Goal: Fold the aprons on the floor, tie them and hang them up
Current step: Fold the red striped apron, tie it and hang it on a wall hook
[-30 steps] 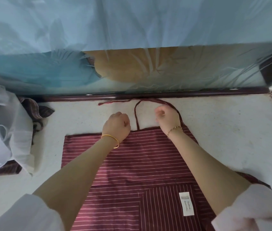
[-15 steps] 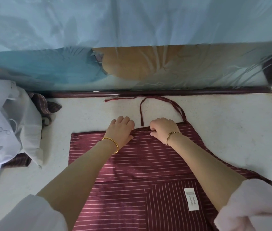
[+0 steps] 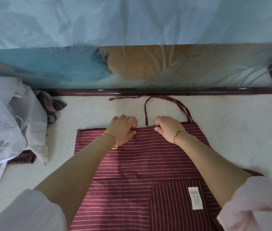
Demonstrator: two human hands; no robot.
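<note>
A dark red apron [image 3: 148, 160] with thin white stripes lies flat on the pale floor, its pocket and white label [image 3: 195, 198] near me. Its thin neck strap [image 3: 165, 99] loops on the floor beyond the top edge, up to the bed rail. My left hand [image 3: 122, 129] is at the top hem left of the strap end, fingers curled over the edge and thumb on the cloth. My right hand [image 3: 168, 129] pinches the same hem just right of the strap end.
A dark wooden bed rail [image 3: 198, 92] runs across behind the apron, with a pale blue net [image 3: 132, 30] hanging over it. At left, white sheer cloth [image 3: 7, 124] covers another striped apron [image 3: 50, 104]. Bare floor [image 3: 240, 130] lies to the right.
Both hands came back from the strap loop toward me and settled on the apron's top hem, fingers curling onto the edge. The strap now lies loose on the floor.
</note>
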